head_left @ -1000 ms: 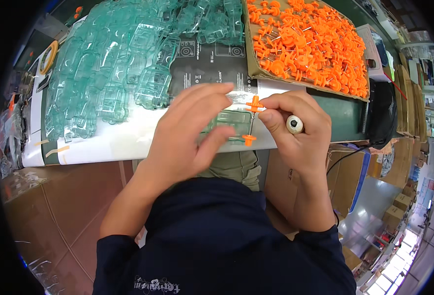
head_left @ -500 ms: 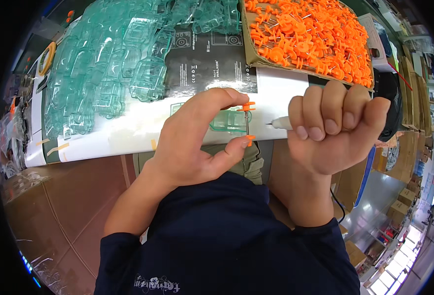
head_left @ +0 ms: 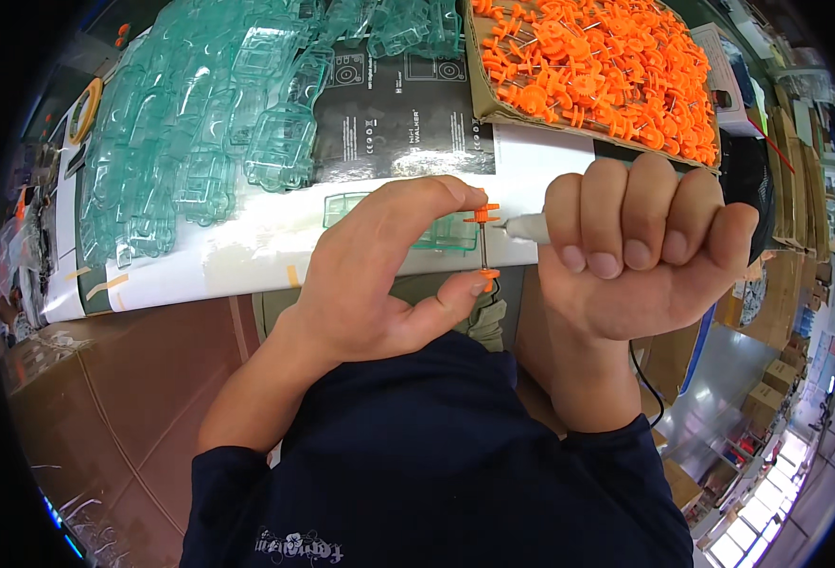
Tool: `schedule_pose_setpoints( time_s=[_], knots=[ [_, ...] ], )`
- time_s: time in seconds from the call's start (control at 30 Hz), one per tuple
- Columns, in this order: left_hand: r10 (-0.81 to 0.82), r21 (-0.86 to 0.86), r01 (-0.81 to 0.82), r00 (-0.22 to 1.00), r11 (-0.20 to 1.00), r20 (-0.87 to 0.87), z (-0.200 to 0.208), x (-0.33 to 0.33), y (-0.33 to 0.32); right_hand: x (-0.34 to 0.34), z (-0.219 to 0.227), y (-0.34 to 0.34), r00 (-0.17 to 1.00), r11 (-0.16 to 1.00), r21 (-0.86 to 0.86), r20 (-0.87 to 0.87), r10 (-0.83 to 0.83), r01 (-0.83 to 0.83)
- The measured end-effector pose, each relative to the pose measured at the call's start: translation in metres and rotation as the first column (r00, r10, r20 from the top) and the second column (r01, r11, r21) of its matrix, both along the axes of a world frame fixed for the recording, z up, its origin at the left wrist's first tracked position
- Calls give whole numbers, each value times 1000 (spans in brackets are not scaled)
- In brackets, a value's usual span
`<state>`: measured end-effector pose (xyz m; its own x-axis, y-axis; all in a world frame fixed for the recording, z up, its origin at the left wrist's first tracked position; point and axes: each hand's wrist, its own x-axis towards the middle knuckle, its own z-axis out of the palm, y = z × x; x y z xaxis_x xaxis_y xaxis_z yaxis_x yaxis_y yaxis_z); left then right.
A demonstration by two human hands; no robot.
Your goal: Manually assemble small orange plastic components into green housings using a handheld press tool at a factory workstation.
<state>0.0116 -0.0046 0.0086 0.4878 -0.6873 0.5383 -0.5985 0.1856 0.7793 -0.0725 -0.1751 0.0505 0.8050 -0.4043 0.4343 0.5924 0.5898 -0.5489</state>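
Between the thumb and index finger of my left hand point(head_left: 365, 275), an axle piece point(head_left: 483, 244) stands nearly upright: a thin metal rod with an orange plastic gear or wheel at each end. My right hand point(head_left: 640, 251) is curled into a fist around a white squeeze bottle or tube point(head_left: 529, 228); its body is mostly hidden by my fingers. The thin tip points left, very near the upper orange part; whether they touch I cannot tell. Behind my left hand, a transparent green plastic shell point(head_left: 450, 237) lies on the white table surface, partly covered.
Many transparent green plastic shells point(head_left: 200, 123) are heaped at the left and back. A cardboard box point(head_left: 531, 131) full of orange axle pieces point(head_left: 606, 76) stands at the back right. Black printed sheet point(head_left: 403, 133) lies between them. A tape roll point(head_left: 86, 112) sits far left.
My right hand has moved left, bringing the white tip close to the upper orange part. My left hand with the axle piece has shifted slightly right and down.
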Motion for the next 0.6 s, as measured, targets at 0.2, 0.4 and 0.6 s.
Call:
schedule_pose_setpoints(
  time_s=[0.2, 0.4, 0.6],
  knots=[
    [-5, -18, 5, 1000, 1000, -1, -3, 0, 1, 3, -1, 1, 998, 998, -8, 19, -65, 65],
    [12, 82, -28, 983, 996, 183, -8, 6, -1, -4, -7, -2, 988, 987, 71, -75, -137, 142],
    [53, 220, -129, 946, 967, 320, -16, 5, -2, -15, -22, -2, 964, 991, 21, -233, -127, 136]
  ],
)
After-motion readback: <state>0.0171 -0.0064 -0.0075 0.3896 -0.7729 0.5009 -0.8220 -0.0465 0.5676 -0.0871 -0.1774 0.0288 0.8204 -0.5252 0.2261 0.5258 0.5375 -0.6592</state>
